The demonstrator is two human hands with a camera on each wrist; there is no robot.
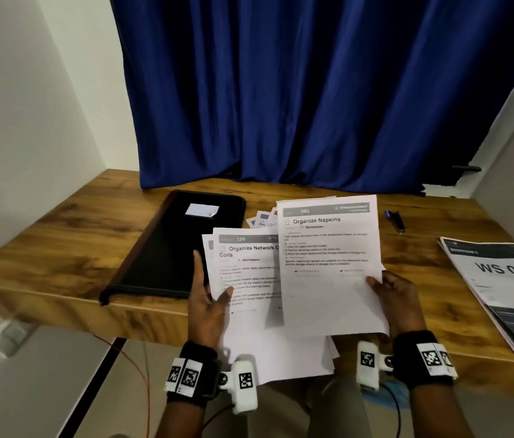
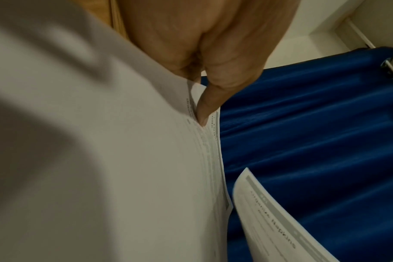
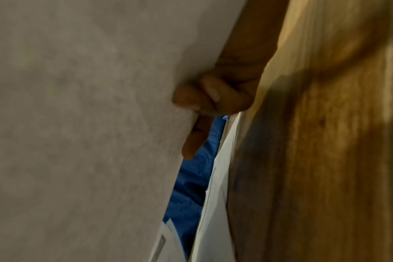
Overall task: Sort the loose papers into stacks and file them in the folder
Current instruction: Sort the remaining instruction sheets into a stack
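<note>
My right hand [image 1: 391,292] pinches a printed sheet headed "Organize Napkins" [image 1: 328,263] at its right edge, lifted above the desk. From the right wrist view its back [image 3: 90,106] fills the left, with my fingers [image 3: 204,99] curled behind it. My left hand [image 1: 208,295] holds a small stack of papers [image 1: 249,286], top sheet headed "Organize Network", thumb on top; the same stack [image 2: 101,159] shows in the left wrist view under my thumb [image 2: 213,97]. A closed black folder [image 1: 180,248] with a white label lies on the desk to the left. Several small papers [image 1: 262,218] lie behind the sheets.
The wooden desk [image 1: 91,222] ends at a blue curtain [image 1: 312,90] behind. A stack of sheets marked "WS 07" [image 1: 502,286] lies at the right edge. A dark pen-like object [image 1: 395,220] rests at the back right. White walls close both sides.
</note>
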